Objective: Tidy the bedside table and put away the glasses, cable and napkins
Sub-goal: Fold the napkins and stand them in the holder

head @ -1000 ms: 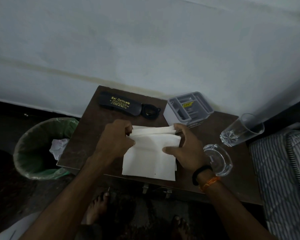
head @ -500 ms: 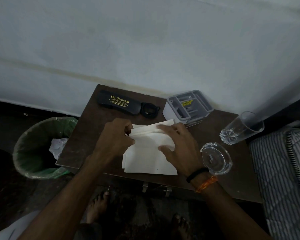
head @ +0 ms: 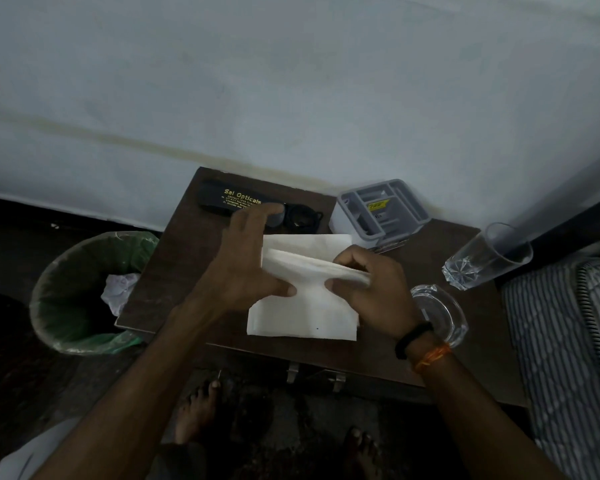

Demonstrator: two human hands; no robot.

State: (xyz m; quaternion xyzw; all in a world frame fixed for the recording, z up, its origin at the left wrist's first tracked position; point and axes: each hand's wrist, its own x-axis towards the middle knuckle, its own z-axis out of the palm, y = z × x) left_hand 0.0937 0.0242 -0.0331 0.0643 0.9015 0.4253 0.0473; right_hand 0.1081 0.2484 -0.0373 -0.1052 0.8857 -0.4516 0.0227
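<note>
White napkins (head: pixel 302 306) stacked mid bedside table (head: pixel 160 282), right hand (head: pixel 371 292) pinching a folded top napkin, left hand (head: pixel 246 265) spread flat on the stack's left edge, black spectacle case (head: pixel 229 202) far left, grey organiser tray (head: pixel 381 211) far right, green-lined bin (head: pixel 66 306) left.

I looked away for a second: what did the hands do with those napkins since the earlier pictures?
The right hand went from lying flat on the napkins to pinching up a fold of the top layer. The left hand opened, its fingers now reaching toward the glasses case, thumb still on the stack. The case, organiser, tumbler, ashtray and bin stayed put.
</note>
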